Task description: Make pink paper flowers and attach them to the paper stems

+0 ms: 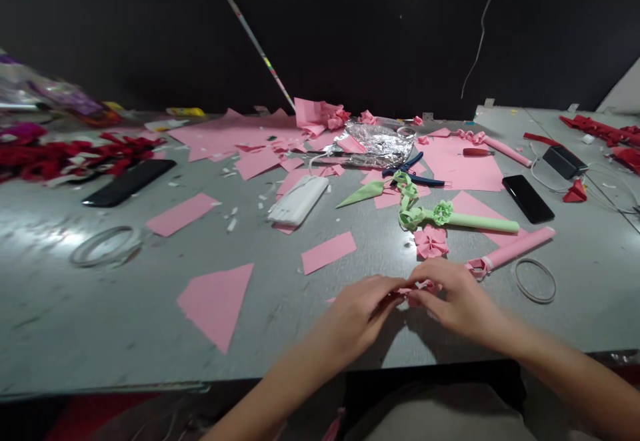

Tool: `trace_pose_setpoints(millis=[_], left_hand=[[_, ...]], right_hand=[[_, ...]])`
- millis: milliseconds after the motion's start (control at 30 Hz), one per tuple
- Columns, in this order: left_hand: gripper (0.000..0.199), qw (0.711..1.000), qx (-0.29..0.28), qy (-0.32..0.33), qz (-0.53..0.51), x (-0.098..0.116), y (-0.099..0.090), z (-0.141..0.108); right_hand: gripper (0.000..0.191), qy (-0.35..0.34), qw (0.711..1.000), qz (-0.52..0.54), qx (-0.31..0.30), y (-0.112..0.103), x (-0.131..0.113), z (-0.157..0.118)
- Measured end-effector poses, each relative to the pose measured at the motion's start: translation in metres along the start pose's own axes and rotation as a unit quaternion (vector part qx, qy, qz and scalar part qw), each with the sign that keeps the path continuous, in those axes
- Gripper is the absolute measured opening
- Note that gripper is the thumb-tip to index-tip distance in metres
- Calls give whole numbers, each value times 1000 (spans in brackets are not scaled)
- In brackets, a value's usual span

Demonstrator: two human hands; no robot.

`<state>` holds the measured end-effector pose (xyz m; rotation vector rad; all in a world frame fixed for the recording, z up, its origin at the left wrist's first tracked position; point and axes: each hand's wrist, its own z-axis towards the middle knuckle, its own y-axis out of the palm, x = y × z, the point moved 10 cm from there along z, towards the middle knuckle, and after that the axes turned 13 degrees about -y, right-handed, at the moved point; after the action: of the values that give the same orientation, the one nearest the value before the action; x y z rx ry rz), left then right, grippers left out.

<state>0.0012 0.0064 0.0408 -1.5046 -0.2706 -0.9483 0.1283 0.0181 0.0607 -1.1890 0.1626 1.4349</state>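
Note:
My left hand (363, 307) and my right hand (447, 294) meet near the table's front edge, both closed on a small folded strip of pink paper (417, 289). Fingers cover much of it. Just beyond lies a pink paper flower (431, 241). Behind that is a rolled light green paper stick (483, 223) with a green rosette (443, 212) and folded loops at its left end. To the right of my right hand rests a rolled pink paper stick (520, 248), its near end looped. A pink paper rectangle (329, 252) lies beyond my left hand.
A tape ring (535, 281) and a black phone (529, 199) lie at right. Blue-handled pliers (415, 173), crumpled foil (383, 142) and pink sheets (465, 161) are further back. A white power bank (299, 201) sits mid-table; a black case (129, 183) and red pieces (75, 154) are left.

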Motion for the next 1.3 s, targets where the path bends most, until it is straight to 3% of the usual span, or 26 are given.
trace_pose_setpoints(millis=[167,233,367,600,767,867,967,1067,1300], left_hand=[[20,997,23,-53,-55,-14,-10,0],[11,998,49,-28,-11,-8,-17,-2],[17,995,67,29,62,9,-21,-5],[19,986,76,67,136,17,-19,-3],[17,985,62,55,154,0,-10,-2],[17,985,75,47,146,-10,-5,-5],[17,987,66,36,139,-17,3,-7],[18,988,48,38,141,-19,10,-8],[18,989,64,44,127,-24,10,-14]], right_hand=[[15,28,999,43,10,-3,6,8],[16,54,996,69,4,-3,10,7],[12,72,994,82,4,-3,16,5],[16,24,998,39,-34,-1,6,10],[11,-7,999,-29,-22,-35,7,0],[10,10,997,-75,3,-65,18,-19],[9,32,996,-84,10,-78,24,-33],[11,21,997,-69,-18,-61,19,-29],[11,-34,973,-158,-163,20,15,23]])
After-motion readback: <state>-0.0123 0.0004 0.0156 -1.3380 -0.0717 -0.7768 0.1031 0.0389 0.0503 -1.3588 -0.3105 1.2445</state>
